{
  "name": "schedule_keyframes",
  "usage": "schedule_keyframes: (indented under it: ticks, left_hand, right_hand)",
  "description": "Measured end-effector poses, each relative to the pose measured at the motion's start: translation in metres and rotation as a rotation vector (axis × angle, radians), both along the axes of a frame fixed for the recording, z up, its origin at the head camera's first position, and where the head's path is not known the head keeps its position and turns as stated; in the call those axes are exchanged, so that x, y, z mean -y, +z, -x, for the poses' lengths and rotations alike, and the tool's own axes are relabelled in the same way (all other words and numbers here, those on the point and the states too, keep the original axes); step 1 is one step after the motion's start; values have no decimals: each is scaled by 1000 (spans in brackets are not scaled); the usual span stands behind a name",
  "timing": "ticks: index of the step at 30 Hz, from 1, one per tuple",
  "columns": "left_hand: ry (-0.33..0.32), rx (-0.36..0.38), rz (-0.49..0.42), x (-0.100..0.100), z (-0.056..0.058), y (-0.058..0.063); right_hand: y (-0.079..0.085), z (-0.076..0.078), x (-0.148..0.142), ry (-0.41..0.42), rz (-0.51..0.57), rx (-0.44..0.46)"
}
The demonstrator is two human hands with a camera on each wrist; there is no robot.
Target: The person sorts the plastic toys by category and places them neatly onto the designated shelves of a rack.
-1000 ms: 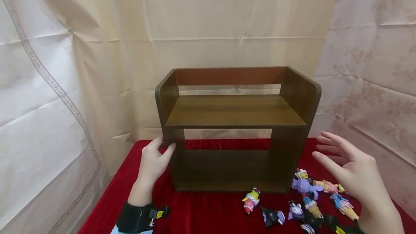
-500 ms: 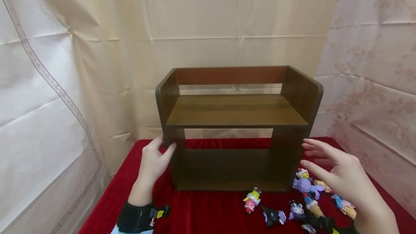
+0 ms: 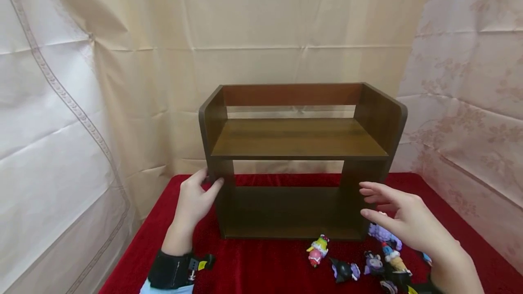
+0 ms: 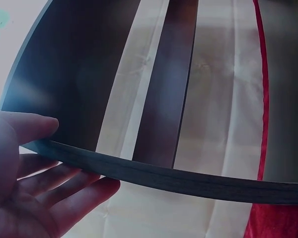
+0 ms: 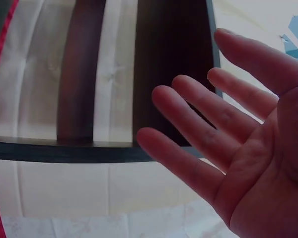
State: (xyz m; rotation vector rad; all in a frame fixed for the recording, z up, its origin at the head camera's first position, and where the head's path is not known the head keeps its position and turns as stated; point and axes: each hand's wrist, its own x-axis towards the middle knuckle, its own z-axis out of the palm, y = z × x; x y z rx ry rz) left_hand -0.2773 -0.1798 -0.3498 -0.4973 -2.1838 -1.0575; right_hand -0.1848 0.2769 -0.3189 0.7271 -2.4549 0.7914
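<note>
A dark brown two-tier bookshelf (image 3: 298, 137) stands upright on the red cloth. My left hand (image 3: 195, 205) holds its left side panel (image 4: 179, 178), thumb on the inner face and fingers along the outside. My right hand (image 3: 406, 217) hovers in front of the lower right side panel, fingers spread and holding nothing. From the right wrist, the open palm (image 5: 258, 163) faces the shelf's edge (image 5: 64, 152). Small toy figures lie below this hand, some hidden behind it: a purple one (image 3: 382, 234) and one with an ice-cream-cone base (image 3: 396, 263).
A yellow and pink figure (image 3: 317, 250) and a black and purple one (image 3: 344, 270) lie just before the shelf's front edge. Red cloth (image 3: 261, 267) covers the table. Beige curtains (image 3: 286, 22) hang close behind, with a patterned drape (image 3: 470, 90) at the right.
My right hand has moved left from beside the shelf to in front of its right panel, over some figures. My left hand keeps its grip on the left panel.
</note>
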Motion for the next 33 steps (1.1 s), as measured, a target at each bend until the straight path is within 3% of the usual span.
schedule_keyframes:
  ticks: [8, 22, 29, 33]
  left_hand:
    - [-2, -5, 5, -3, 4, 4]
    - [-6, 28, 10, -4, 8, 5]
    - [-7, 43, 11, -5, 9, 5]
    - [-18, 45, 15, -6, 11, 5]
  right_hand:
    - [-6, 13, 0, 49, -47, 97]
    - [-19, 17, -5, 93, -172, 256]
    - [-30, 21, -1, 165, -275, 301]
    - [-40, 21, 0, 189, -309, 370]
